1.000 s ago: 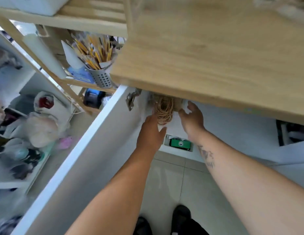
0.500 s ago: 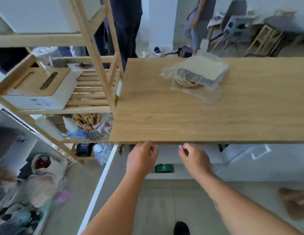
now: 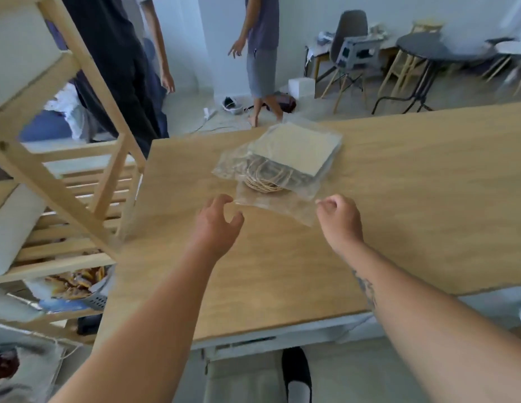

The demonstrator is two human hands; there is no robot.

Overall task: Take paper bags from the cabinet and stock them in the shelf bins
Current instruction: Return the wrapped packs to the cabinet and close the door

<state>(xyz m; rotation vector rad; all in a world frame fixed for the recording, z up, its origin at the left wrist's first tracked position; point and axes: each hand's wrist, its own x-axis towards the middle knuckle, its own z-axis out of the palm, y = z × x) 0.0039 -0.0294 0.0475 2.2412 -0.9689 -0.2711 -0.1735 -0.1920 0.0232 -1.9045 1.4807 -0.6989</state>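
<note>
The pack of paper bags [image 3: 294,152], in loose clear film [image 3: 271,206], lies near the tabletop's [image 3: 413,205] far edge; it looks light, flat and slippery, best taken under its sides. The left grip [image 3: 217,221] hangs released beside the film; blur hides whether the right grip [image 3: 339,221] pinches its corner.

Flat pack of kraft paper bags [image 3: 294,154] w/ twine handles, clear plastic wrap, on wooden countertop [image 3: 413,205].
</note>
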